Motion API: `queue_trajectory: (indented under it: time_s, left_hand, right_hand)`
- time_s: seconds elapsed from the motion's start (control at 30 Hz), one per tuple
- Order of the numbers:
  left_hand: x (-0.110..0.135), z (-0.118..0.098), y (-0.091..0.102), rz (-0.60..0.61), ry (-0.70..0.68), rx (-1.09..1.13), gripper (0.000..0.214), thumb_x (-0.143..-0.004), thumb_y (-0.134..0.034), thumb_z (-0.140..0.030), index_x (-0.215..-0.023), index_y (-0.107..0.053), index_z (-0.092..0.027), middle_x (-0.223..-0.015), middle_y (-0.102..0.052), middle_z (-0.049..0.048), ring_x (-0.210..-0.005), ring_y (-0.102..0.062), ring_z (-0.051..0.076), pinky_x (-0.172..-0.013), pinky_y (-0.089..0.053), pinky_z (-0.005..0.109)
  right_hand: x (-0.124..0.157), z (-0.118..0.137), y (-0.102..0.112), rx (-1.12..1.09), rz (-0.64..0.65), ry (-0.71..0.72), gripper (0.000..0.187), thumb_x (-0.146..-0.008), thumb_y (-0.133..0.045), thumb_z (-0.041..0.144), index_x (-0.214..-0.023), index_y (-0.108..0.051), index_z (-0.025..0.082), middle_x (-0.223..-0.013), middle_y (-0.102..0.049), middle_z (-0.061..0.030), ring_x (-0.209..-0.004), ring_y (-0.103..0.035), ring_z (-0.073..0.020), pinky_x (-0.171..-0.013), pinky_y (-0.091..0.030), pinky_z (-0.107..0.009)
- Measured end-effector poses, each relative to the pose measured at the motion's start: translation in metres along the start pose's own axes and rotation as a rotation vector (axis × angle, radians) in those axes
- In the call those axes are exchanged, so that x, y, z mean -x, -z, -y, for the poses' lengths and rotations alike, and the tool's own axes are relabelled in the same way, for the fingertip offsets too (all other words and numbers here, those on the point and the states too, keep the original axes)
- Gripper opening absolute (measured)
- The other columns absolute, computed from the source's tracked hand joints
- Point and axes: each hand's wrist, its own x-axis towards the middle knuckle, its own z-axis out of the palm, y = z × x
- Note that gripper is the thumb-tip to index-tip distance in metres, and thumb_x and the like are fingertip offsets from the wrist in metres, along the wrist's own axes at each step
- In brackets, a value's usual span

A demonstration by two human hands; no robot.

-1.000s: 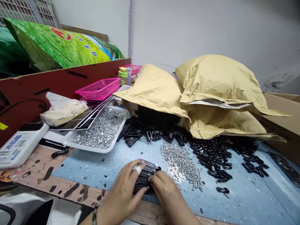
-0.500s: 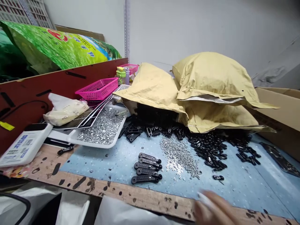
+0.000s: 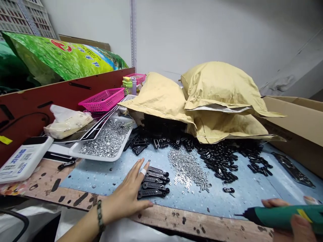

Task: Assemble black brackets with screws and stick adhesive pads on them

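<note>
My left hand [image 3: 128, 193] lies with fingers stretched out at the left ends of a row of black ribbed plastic arms [image 3: 154, 181] on the blue mat. A white band is around one of its fingers. At the lower right my right hand [image 3: 299, 223] is wrapped round a green electric screwdriver [image 3: 280, 215], its thin bit pointing left. Right of the black arms lies a pile of silver screws [image 3: 195, 168] and small nuts [image 3: 183, 179]. One small black part [image 3: 228, 190] lies apart, above the screwdriver's tip.
A heap of small black parts [image 3: 222, 158] spreads before yellow paper sacks [image 3: 161, 97]. A white tray [image 3: 101, 158] of nuts, a pink basket [image 3: 106, 101] and a white box [image 3: 25, 161] stand left. A cardboard box [image 3: 295, 121] stands right, near a black packet [image 3: 292, 169].
My left hand has come into view beside the black arms. A blurred hand showed at the lower right before; now my right hand is there with the green screwdriver. The view has shifted slightly.
</note>
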Motion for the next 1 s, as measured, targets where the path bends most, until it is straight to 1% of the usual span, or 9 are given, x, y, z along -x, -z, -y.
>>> queue_trajectory:
  time_s: [0.07,0.13,0.23,0.33,0.43,0.57,0.67,0.8,1.0]
  left_hand:
    - [-0.008,0.013,-0.012,0.053,0.041,-0.014,0.109,-0.073,-0.073,-0.042,-0.149,0.003,-0.022,-0.155,0.001,0.0175,-0.14,-0.007,0.039,-0.106,-0.029,0.059]
    - [-0.012,0.019,-0.019,0.072,0.044,0.005,0.106,-0.077,-0.071,-0.04,-0.149,0.005,-0.023,-0.156,-0.002,0.0163,-0.141,-0.007,0.035,-0.109,-0.027,0.055]
    - [-0.016,0.019,-0.023,0.093,0.0,0.028,0.096,-0.083,-0.065,-0.039,-0.149,0.004,-0.024,-0.155,-0.011,0.0138,-0.141,-0.012,0.03,-0.11,-0.029,0.05]
    - [-0.019,0.019,-0.025,0.108,-0.036,0.001,0.086,-0.085,-0.061,-0.038,-0.149,-0.006,-0.022,-0.155,-0.016,0.0128,-0.141,-0.015,0.029,-0.111,-0.029,0.049]
    - [-0.019,0.021,-0.028,0.077,-0.068,-0.035,0.08,-0.085,-0.061,-0.039,-0.148,-0.015,-0.022,-0.154,-0.019,0.0122,-0.141,-0.016,0.03,-0.11,-0.029,0.05]
    - [-0.018,0.023,-0.031,0.064,-0.088,-0.035,0.078,-0.085,-0.061,-0.041,-0.148,-0.018,-0.024,-0.153,-0.022,0.0118,-0.14,-0.018,0.03,-0.11,-0.03,0.05]
    - [-0.017,0.023,-0.032,0.048,-0.09,-0.025,0.077,-0.085,-0.061,-0.041,-0.147,-0.019,-0.023,-0.152,-0.024,0.0119,-0.14,-0.02,0.031,-0.11,-0.031,0.049]
    - [-0.016,0.024,-0.034,0.003,-0.093,-0.001,0.078,-0.083,-0.063,-0.04,-0.146,-0.022,-0.023,-0.152,-0.026,0.0109,-0.138,-0.023,0.032,-0.109,-0.032,0.05]
    - [-0.015,0.024,-0.035,-0.017,-0.097,0.02,0.079,-0.082,-0.064,-0.039,-0.146,-0.022,-0.023,-0.151,-0.028,0.0116,-0.138,-0.025,0.032,-0.11,-0.032,0.05]
  right_hand:
    - [0.009,0.001,-0.028,-0.035,0.016,-0.006,0.045,-0.071,-0.07,0.033,-0.113,-0.059,0.044,-0.077,-0.055,-0.0057,-0.077,-0.057,-0.0263,-0.062,-0.041,-0.056]
    - [0.024,0.004,-0.061,-0.105,0.18,-0.018,0.044,-0.071,-0.075,0.035,-0.111,-0.057,0.039,-0.083,-0.053,-0.0008,-0.07,-0.056,-0.0188,-0.063,-0.047,-0.048]
    - [0.045,0.006,-0.107,-0.167,0.376,-0.029,0.043,-0.08,-0.064,0.051,-0.115,-0.051,0.031,-0.098,-0.055,-0.0032,-0.074,-0.059,-0.0173,-0.065,-0.05,-0.039]
    - [0.058,0.001,-0.145,-0.228,0.503,-0.028,0.038,-0.087,-0.055,0.047,-0.119,-0.047,0.026,-0.082,-0.059,-0.0016,-0.071,-0.057,-0.0169,-0.066,-0.05,-0.037]
    - [0.066,-0.005,-0.17,-0.303,0.517,-0.037,0.027,-0.085,-0.059,0.03,-0.11,-0.051,0.024,-0.064,-0.051,0.0059,-0.055,-0.05,-0.0111,-0.066,-0.049,-0.034]
    - [0.071,-0.01,-0.187,-0.234,0.533,-0.046,0.024,-0.082,-0.062,0.018,-0.104,-0.053,0.022,-0.064,-0.054,0.0063,-0.053,-0.051,-0.0104,-0.069,-0.049,-0.036]
    - [0.073,-0.016,-0.193,-0.21,0.566,-0.037,0.019,-0.082,-0.059,0.018,-0.1,-0.054,0.019,-0.059,-0.052,0.0066,-0.052,-0.05,-0.011,-0.067,-0.048,-0.037]
    - [0.075,-0.028,-0.198,-0.266,0.618,-0.042,0.016,-0.083,-0.054,0.019,-0.099,-0.051,0.019,-0.055,-0.046,0.0081,-0.046,-0.045,-0.0097,-0.055,-0.043,-0.03]
    - [0.075,-0.038,-0.2,-0.254,0.726,-0.072,0.016,-0.087,-0.052,0.02,-0.103,-0.048,0.021,-0.055,-0.046,0.0085,-0.047,-0.046,-0.0098,-0.052,-0.042,-0.028]
